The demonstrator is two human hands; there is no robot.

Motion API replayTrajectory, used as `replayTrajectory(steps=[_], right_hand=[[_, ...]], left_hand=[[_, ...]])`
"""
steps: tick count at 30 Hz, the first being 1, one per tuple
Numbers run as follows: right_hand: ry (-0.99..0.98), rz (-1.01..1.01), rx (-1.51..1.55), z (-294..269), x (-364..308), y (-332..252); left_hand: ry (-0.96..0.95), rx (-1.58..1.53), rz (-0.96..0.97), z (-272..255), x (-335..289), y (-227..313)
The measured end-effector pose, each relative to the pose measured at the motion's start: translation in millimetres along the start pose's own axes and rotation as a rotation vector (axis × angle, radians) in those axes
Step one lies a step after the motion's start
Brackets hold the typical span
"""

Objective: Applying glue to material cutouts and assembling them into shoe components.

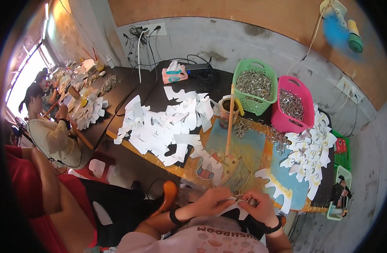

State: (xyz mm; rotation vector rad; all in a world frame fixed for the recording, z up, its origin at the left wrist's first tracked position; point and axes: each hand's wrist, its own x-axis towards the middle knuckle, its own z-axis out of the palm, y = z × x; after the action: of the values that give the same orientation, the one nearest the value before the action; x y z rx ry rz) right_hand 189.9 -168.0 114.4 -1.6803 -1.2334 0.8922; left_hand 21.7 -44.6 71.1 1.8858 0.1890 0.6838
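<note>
At the near edge of the table my left hand (214, 201) and my right hand (261, 207) meet, both with fingers pinched on one small white cut-out piece (243, 213). A small metal ring (253, 202) shows by my right fingertips; how it sits against the piece is partly hidden. Just beyond my hands lies a white toothed cut-out (210, 162) on the stained work surface. Another white cut-out with yellowish smears (278, 185) rests to the right of it. A long wooden stick (230, 126) extends from near a brown pot (224, 113) toward me.
A heap of white cut-outs (159, 126) covers the table's left; a yellow-smeared heap (309, 147) lies right. Green (261, 109) and pink baskets (282, 124) hold metal rings, with loose rings (243, 128) nearby. A tissue pack (175, 76) stands behind. A person in red (71, 202) sits close left.
</note>
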Motion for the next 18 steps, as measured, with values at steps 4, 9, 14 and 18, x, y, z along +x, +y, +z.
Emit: replayTrajectory(steps=[4,9,14,18], right_hand=[[0.078,0.026,-0.014,0,-6,0],[0.172,0.011,-0.152,-18,-20,-28],[0.363,-0.238,-0.447,-86,-35,-50],[0.573,-0.104,-0.682,-160,-18,-37]], left_hand=[[0.000,0.070,-0.042,2,4,-1],[0.113,-0.035,-0.203,7,6,3],[0.123,0.018,-0.199,-5,8,-1],[0.072,0.126,-0.215,-3,6,-5]])
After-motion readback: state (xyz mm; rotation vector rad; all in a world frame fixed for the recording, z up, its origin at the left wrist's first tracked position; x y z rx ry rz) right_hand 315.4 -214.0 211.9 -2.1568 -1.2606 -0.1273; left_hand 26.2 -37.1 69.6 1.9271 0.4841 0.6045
